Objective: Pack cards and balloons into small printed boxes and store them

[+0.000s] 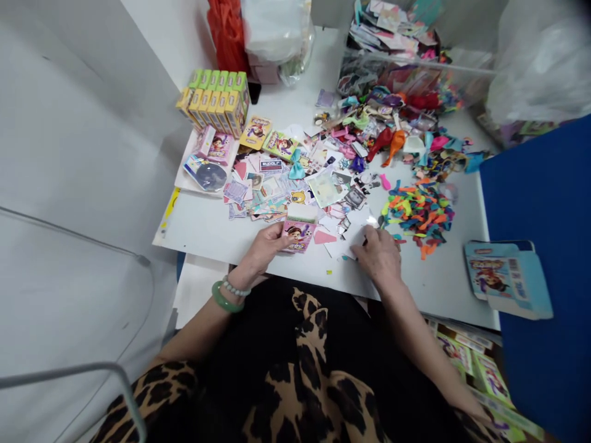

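My left hand grips a small pink box by its left side, near the table's front edge. The box's top is open, with a pale flap standing up. To its right, my right hand is down on the table with its fingers curled at a white sheet; whatever lies under the fingertips is hidden. Beyond the box spreads a pile of paper stickers and cards with a teal bow. Several small colourful balloons lie in a heap beyond and right of my right hand.
Yellow and green boxes stand in rows at the back left, behind a white tray. A clear bin holds cards at the back right. An open blue box lies on the right. Wrapped trinkets and larger balloons cover the back.
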Demonstrator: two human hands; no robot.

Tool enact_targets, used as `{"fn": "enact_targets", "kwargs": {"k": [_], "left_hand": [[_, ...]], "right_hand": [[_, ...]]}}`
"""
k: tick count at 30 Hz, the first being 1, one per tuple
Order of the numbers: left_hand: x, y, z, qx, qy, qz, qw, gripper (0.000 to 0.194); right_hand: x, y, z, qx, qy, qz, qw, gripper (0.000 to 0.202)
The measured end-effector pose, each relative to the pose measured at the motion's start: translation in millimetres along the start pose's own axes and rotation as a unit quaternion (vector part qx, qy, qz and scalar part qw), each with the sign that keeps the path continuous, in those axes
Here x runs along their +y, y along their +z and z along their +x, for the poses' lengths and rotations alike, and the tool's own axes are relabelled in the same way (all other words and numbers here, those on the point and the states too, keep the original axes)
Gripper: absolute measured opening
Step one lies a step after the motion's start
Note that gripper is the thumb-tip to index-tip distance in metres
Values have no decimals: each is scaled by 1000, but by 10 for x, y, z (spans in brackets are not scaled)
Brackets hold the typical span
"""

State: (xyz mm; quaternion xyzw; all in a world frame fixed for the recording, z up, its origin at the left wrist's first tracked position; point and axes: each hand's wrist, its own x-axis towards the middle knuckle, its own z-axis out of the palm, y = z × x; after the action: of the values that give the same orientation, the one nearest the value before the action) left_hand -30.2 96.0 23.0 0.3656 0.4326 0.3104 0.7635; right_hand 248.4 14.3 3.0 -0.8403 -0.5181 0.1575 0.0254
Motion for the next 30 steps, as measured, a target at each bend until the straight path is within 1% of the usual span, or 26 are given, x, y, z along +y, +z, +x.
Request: {"fn": "enact_targets", "kwargs": {"k": [2,5,8,9,11,13,14,16,17,19,21,23,25,27,30], "left_hand": [[-17,35,1,-3,-3,-6,1000,53],[-32,63,-24,1,-17,-10,1000,52],[-21,37,-62,19,-23,-12,999,53],[-13,22,-72,27,-22,-12,999,54],[6,-7,-84,42,-22,-12,999,53],[26,-21,-83,49,-30,-9,998,53],[35,-22,-79,48,-33,-7,998,53],[55,-14,-68,44,-32,0,999,55],[65,-6,-62,40,-28,4,999,55],[87,11,-54,35,-20,12,999,54],[109,30,-49,31,-22,21,999,53],[129,54,-43,28,-28,28,999,52],[146,83,-31,21,-37,28,999,53],[156,111,-17,14,-46,25,999,54],[147,134,4,5,-56,25,998,55]], "right_hand": [[1,75,27,16,28,53,998,48],[72,116,111,36,53,147,987,30],[181,124,190,70,62,251,964,24],[200,128,209,72,61,281,955,23],[189,141,242,48,36,310,949,21],[128,157,287,14,-27,316,948,22],[91,163,322,6,-60,320,945,24],[39,162,420,20,-103,318,942,29],[31,152,484,37,-108,310,944,30],[43,110,635,80,-87,286,951,33],[55,42,810,122,-55,240,962,35],[20,-47,1007,140,-41,173,974,38],[-72,-144,1223,133,-42,104,985,42],[-191,-235,1440,108,-45,58,991,45],[-325,-321,1714,40,-21,50,998,48]]}}
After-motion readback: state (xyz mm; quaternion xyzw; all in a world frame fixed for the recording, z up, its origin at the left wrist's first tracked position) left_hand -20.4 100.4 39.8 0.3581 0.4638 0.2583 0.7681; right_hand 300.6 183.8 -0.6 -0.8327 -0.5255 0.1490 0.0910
